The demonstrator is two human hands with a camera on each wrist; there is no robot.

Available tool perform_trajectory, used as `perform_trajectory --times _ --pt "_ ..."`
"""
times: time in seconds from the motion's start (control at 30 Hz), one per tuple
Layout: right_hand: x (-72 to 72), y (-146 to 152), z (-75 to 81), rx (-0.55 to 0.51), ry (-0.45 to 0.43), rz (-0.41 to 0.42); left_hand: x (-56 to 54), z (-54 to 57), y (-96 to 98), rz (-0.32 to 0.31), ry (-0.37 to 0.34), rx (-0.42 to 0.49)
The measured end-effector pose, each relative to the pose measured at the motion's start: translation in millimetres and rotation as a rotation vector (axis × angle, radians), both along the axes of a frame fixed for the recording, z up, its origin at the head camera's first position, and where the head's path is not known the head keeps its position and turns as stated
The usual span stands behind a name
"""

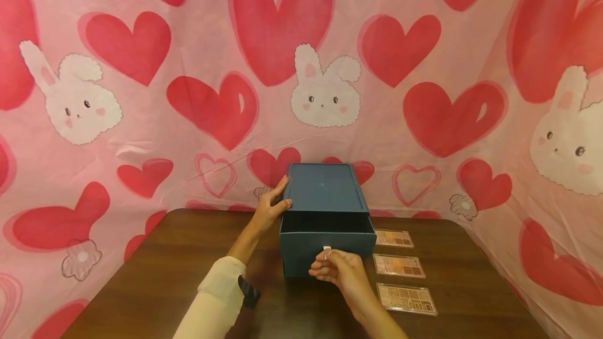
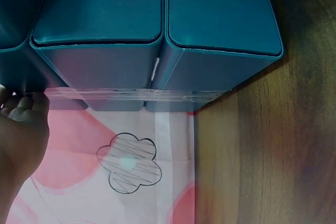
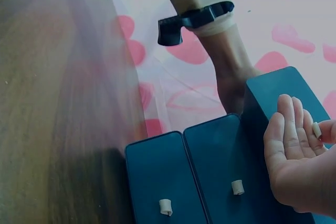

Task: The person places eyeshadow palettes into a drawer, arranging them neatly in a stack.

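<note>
A blue drawer box [image 1: 322,187] stands on the table with its top drawer [image 1: 301,247] pulled partway out, the dark inside showing. My left hand [image 1: 271,205] rests against the box's left upper edge, fingers along the side and thumb by the front corner. In the left wrist view, that hand [image 2: 23,135] appears at the box's edge. My right hand [image 1: 341,268] pinches the small white pull tab [image 1: 327,248] on the drawer front between thumb and forefinger. From the right wrist, two lower drawer fronts [image 3: 163,177] with white tabs [image 3: 238,187] sit further in than the top one.
Three clear-lidded makeup palettes [image 1: 399,266] lie in a column on the brown wooden table [image 1: 151,286], right of the box. A pink cloth [image 1: 151,145] with hearts and rabbits hangs behind the table. Transparent tape [image 2: 142,94] runs across the box's side.
</note>
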State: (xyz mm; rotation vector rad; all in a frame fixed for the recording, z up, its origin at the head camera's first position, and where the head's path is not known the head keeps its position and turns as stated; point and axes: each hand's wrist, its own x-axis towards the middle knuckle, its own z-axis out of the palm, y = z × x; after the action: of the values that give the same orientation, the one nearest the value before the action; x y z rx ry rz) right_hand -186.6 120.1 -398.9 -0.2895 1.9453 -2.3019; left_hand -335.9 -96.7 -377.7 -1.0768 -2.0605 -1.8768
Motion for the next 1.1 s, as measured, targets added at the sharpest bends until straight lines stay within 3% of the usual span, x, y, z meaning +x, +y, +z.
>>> perform_trajectory --times 0.47,1.1 --pt "24.2 2.4 -2.8 -0.016 -0.005 0.042 -1.1 -0.4 0.8 0.025 0.004 -0.004" --pt "47.2 3.1 -17.6 -0.165 0.126 0.262 -2.8 -1.3 0.9 0.08 0.034 -0.035"
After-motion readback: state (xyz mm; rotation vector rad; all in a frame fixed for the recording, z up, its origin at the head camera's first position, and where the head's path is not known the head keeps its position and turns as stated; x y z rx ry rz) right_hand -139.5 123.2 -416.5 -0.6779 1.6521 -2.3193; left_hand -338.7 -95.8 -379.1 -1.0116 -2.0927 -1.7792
